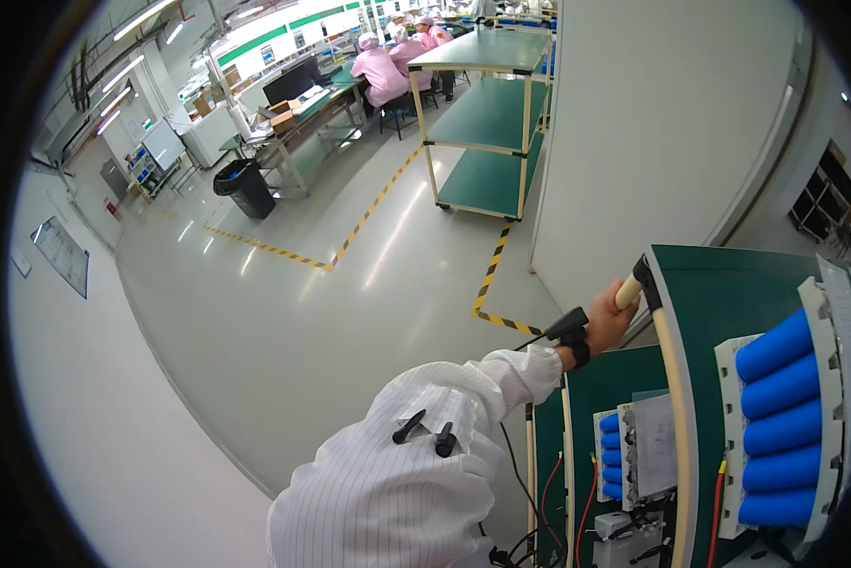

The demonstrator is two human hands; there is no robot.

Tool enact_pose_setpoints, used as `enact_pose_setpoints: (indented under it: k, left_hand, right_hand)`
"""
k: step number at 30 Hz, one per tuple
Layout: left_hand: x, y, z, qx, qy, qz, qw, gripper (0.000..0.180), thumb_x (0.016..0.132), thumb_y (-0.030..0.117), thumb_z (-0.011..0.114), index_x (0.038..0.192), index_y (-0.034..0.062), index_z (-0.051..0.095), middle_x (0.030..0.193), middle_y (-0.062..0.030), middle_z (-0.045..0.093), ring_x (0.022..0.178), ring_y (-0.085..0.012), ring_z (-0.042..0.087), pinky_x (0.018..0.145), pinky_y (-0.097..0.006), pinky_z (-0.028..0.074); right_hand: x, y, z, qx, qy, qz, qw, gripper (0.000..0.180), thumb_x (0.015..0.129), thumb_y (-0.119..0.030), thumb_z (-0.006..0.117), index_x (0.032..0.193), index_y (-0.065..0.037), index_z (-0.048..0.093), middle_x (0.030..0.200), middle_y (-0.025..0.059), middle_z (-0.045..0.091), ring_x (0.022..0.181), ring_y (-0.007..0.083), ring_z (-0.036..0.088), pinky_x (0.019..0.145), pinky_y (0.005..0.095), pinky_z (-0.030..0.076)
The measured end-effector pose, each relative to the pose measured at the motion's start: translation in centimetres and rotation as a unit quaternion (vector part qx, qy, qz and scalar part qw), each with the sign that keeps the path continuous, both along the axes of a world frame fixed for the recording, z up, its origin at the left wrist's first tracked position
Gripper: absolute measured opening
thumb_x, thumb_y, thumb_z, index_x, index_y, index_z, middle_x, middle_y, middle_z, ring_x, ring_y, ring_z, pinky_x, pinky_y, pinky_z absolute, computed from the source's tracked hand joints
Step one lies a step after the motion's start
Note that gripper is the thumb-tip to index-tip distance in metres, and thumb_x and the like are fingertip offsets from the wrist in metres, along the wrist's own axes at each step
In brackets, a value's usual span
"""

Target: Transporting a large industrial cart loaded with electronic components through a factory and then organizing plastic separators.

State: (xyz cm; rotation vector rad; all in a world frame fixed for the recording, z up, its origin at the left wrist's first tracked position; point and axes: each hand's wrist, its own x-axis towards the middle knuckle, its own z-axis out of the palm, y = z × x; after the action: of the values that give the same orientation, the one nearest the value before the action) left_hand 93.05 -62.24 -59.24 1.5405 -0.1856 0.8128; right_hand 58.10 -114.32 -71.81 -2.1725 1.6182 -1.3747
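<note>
My left hand (610, 319) is closed round the cream tube (629, 292) at the corner of a multi-shelf cart (719, 270) with green shelves. A black strap (574, 343) with a small black device circles the wrist, below a white striped sleeve. On the top shelf stands a battery pack (779, 431) of blue cylinders between white holders, with a red cable beside it. A similar blue pack (612, 459) sits on a lower shelf. My right hand is outside the view.
A white wall panel (671, 114) rises beyond the cart. Farther off stand another green-shelved cart (482, 49), a black bin (245, 187) and a workbench (321, 99) with people in pink. Yellow-black tape (378, 204) marks the floor; a white wall (160, 398) runs along the left.
</note>
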Motion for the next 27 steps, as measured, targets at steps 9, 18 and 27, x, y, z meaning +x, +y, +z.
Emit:
enact_pose_setpoints:
  k: [9,18,27]
  left_hand:
    - [2.7,-9.3,-0.6,0.004,0.041,0.05,0.998,0.015,0.08,0.014,0.055,0.082,0.0021,0.045,0.062,-0.0075,0.048,0.058,-0.014,0.044,0.053,-0.029,0.04]
    - [4.9,-16.4,-4.0,0.008,0.074,0.055,0.996,0.015,0.079,0.013,0.056,0.081,0.004,0.044,0.063,-0.0107,0.05,0.057,-0.0204,0.051,0.053,-0.032,0.041]
    - [8.6,-16.8,-13.4,-0.024,0.0,0.03,0.999,0.011,0.075,-0.003,0.047,0.084,0.0021,0.051,0.079,-0.0059,0.057,0.071,-0.0141,0.054,0.063,-0.026,0.045]
  right_hand:
    - [4.9,-11.4,0.5,-0.01,-0.074,0.029,0.997,0.025,0.081,-0.023,0.053,0.093,-0.001,0.057,0.078,0.0133,0.06,0.071,0.027,0.055,0.062,0.0362,0.045]
    - [10.6,-19.5,-1.0,-0.021,-0.12,0.068,0.99,0.025,0.081,-0.022,0.054,0.092,0.0,0.056,0.077,0.0138,0.059,0.07,0.0276,0.054,0.062,0.036,0.044]
    - [7.1,-32.1,-6.3,-0.019,-0.125,-0.081,0.989,0.025,0.081,-0.022,0.054,0.091,0.001,0.056,0.077,0.0143,0.059,0.07,0.0283,0.053,0.062,0.0359,0.044]
